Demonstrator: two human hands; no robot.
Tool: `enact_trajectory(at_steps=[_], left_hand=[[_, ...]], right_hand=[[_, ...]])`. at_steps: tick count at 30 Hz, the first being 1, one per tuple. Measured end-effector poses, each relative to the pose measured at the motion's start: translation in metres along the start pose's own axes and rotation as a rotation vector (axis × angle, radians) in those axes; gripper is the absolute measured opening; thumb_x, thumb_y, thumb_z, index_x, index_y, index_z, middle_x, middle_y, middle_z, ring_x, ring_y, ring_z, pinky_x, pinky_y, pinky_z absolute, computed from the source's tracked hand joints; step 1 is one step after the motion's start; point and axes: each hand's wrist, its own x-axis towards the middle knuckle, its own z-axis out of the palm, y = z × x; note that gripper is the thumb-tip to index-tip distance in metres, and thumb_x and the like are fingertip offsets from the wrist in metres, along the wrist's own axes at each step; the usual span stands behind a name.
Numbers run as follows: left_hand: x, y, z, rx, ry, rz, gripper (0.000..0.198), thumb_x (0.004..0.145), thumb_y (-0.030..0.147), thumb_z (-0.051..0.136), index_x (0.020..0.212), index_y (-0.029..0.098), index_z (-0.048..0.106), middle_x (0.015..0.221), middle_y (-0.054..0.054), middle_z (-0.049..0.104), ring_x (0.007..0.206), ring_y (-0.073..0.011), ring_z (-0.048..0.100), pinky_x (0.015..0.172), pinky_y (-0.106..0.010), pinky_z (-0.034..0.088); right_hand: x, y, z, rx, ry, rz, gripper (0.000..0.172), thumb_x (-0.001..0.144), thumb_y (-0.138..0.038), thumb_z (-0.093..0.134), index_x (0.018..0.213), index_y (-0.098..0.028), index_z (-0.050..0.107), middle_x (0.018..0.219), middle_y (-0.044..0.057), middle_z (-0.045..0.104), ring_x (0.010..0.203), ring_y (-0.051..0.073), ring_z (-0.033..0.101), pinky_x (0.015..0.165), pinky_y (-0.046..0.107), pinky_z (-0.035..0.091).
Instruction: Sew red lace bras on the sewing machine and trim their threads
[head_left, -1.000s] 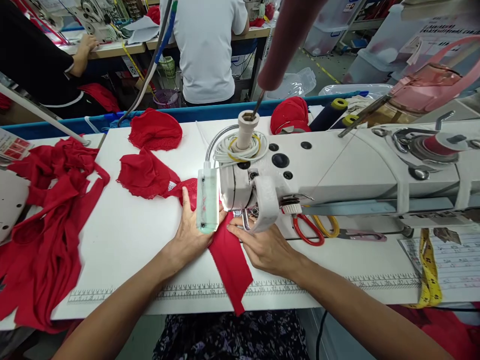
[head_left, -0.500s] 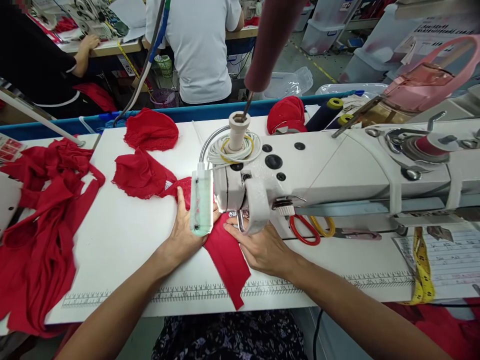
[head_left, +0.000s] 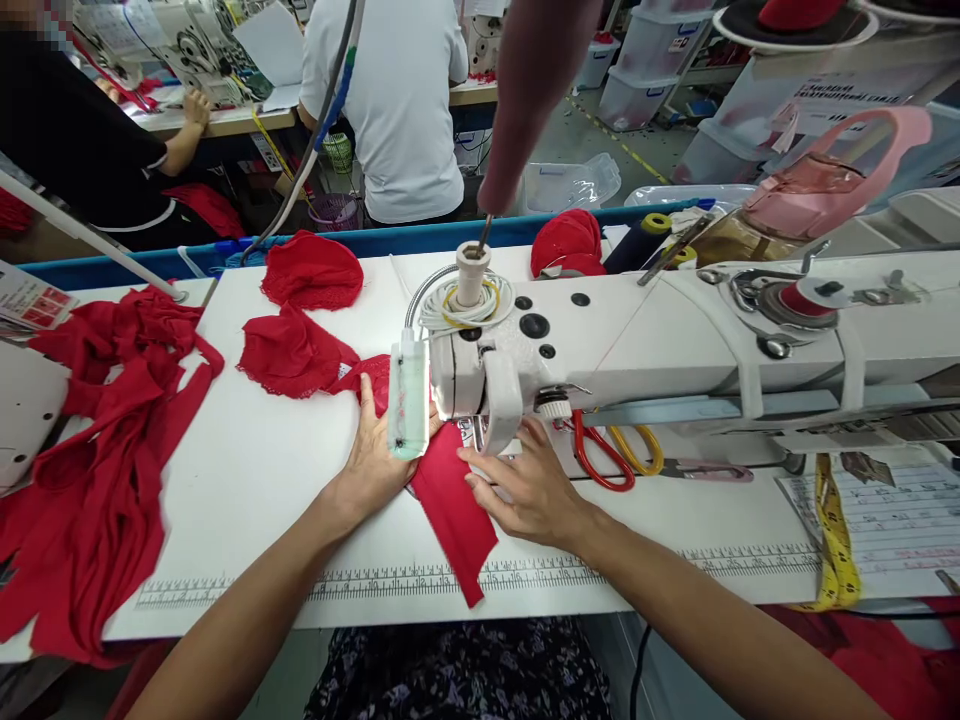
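My left hand [head_left: 371,462] lies flat on red fabric left of the sewing machine [head_left: 637,335], its thumb stretched out; a small lamp [head_left: 409,395] hides part of its fingers. From under the machine head a red fabric strip [head_left: 459,520] runs toward the table's front edge. My right hand [head_left: 541,495] is on the strip's right side, fingers apart, with fingertips at its edge just below the presser foot area. Lace-edged red cup pieces [head_left: 296,352] extend left from the fabric by my left thumb. The needle itself is hidden by the machine head.
A heap of red fabric strips [head_left: 120,460] covers the left side. Red-handled scissors [head_left: 604,455] and yellow-handled scissors [head_left: 641,450] lie under the machine arm. A yellow tape measure [head_left: 832,535] hangs at right beside a written sheet [head_left: 900,520]. Two people sit beyond the table.
My right hand has loosened from the fabric by the presser foot, and its fingers have spread. My left hand and the strip stay almost in place. The camera view has shifted slightly.
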Motion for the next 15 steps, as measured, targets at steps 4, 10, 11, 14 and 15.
enact_trajectory(at_steps=[4, 10, 11, 14, 15], left_hand=[[0.000, -0.002, 0.002, 0.050, 0.022, 0.030, 0.028, 0.091, 0.009, 0.047, 0.102, 0.022, 0.070, 0.096, -0.007, 0.070, 0.091, -0.0233, 0.062, 0.099, -0.062, 0.046], [0.000, -0.004, 0.003, 0.086, 0.007, 0.070, 0.036, 0.090, 0.005, 0.047, 0.108, 0.025, 0.069, 0.095, -0.005, 0.071, 0.093, -0.0232, 0.061, 0.104, -0.066, 0.040], [-0.001, -0.004, 0.004, 0.089, 0.006, 0.071, 0.037, 0.090, 0.004, 0.047, 0.111, 0.025, 0.069, 0.098, -0.005, 0.071, 0.095, -0.0234, 0.061, 0.104, -0.066, 0.039], [-0.004, -0.003, 0.004, 0.089, 0.013, 0.079, 0.044, 0.089, 0.003, 0.047, 0.120, 0.027, 0.065, 0.109, -0.005, 0.071, 0.103, -0.0242, 0.061, 0.106, -0.066, 0.039], [-0.004, -0.002, 0.004, 0.086, 0.019, 0.081, 0.046, 0.088, 0.002, 0.046, 0.122, 0.027, 0.064, 0.112, -0.005, 0.070, 0.106, -0.0243, 0.061, 0.107, -0.065, 0.039]], right_hand=[[0.003, 0.011, -0.002, -0.005, 0.142, 0.110, 0.015, 0.090, -0.013, 0.050, 0.084, -0.018, 0.063, 0.083, 0.007, 0.061, 0.079, 0.020, 0.052, 0.076, 0.037, 0.039], [0.005, 0.016, -0.004, -0.047, 0.137, 0.161, 0.019, 0.087, -0.005, 0.044, 0.088, -0.020, 0.056, 0.085, 0.005, 0.061, 0.081, 0.021, 0.053, 0.076, 0.036, 0.037], [0.005, 0.016, -0.004, -0.037, 0.142, 0.155, 0.019, 0.087, -0.006, 0.044, 0.089, -0.020, 0.056, 0.087, 0.005, 0.062, 0.082, 0.021, 0.053, 0.077, 0.037, 0.038], [0.004, 0.017, -0.002, -0.019, 0.174, 0.113, 0.015, 0.088, -0.008, 0.046, 0.090, -0.021, 0.055, 0.091, 0.006, 0.062, 0.085, 0.021, 0.054, 0.079, 0.037, 0.038], [0.004, 0.017, -0.001, -0.016, 0.186, 0.098, 0.014, 0.088, -0.009, 0.047, 0.089, -0.020, 0.055, 0.091, 0.006, 0.062, 0.085, 0.021, 0.054, 0.080, 0.038, 0.038]])
